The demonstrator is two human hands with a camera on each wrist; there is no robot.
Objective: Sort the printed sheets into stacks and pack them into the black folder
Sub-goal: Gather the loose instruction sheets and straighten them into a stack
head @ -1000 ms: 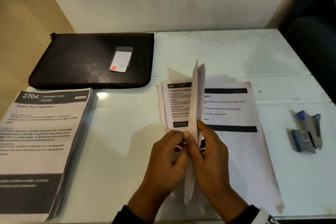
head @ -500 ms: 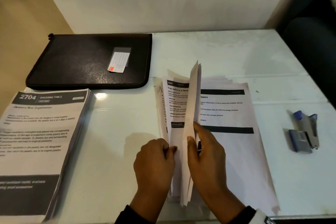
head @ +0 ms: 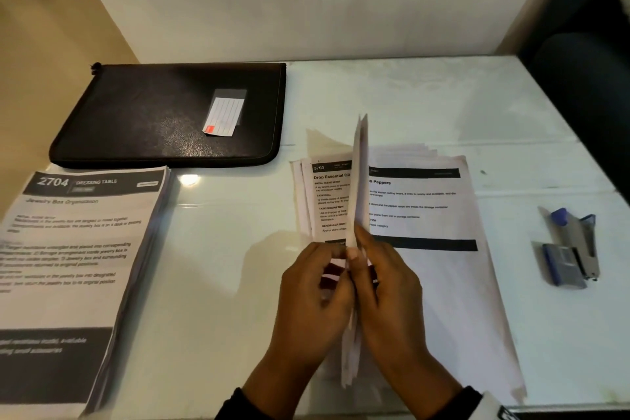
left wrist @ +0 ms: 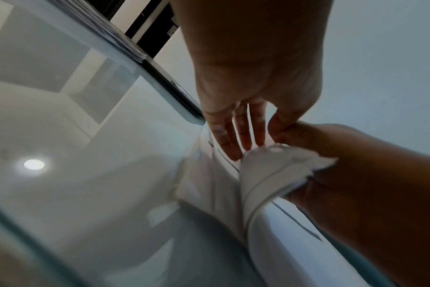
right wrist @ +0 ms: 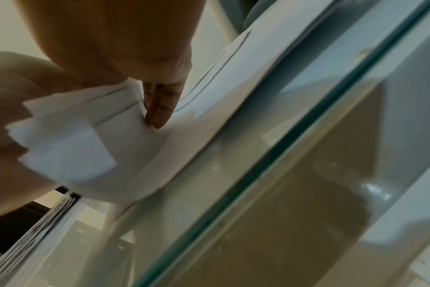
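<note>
From the head view I see both hands meeting at lower centre of the frame over the counter (head: 218, 266): the left hand (head: 312, 293) and the right hand (head: 392, 297) hold a raised sheaf of sheets (head: 358, 187) between them, standing nearly on edge. To its left lies a spread of flat sheets headed "3703" (head: 324, 201); to its right a sheet with "Peppers" in its title (head: 422, 208) tops a wider fanned pile. The black folder (head: 163, 116) lies closed at upper left with a lined label card (head: 225, 116) on its cover, well apart from the hands. A thick stack headed "2704 DRESSING TABLE" (head: 78, 249) fills the lower left, just in front of the folder, and a blue-and-grey stapler (head: 572, 249) sits at the right edge. What the head view hides, the wrist views give me. The left wrist view shows the left fingers (left wrist: 236, 134) extended almost straight with their tips at the paper and the thumb touching the right hand, so that hand is not clasping anything. The right wrist view shows the right fingers (right wrist: 160, 104) pressed into the bent sheets, whose staggered corners (right wrist: 59, 136) fan out at mid-left; the thumb is hidden there, though overhead it lies against the sheaf, pinching it.
</note>
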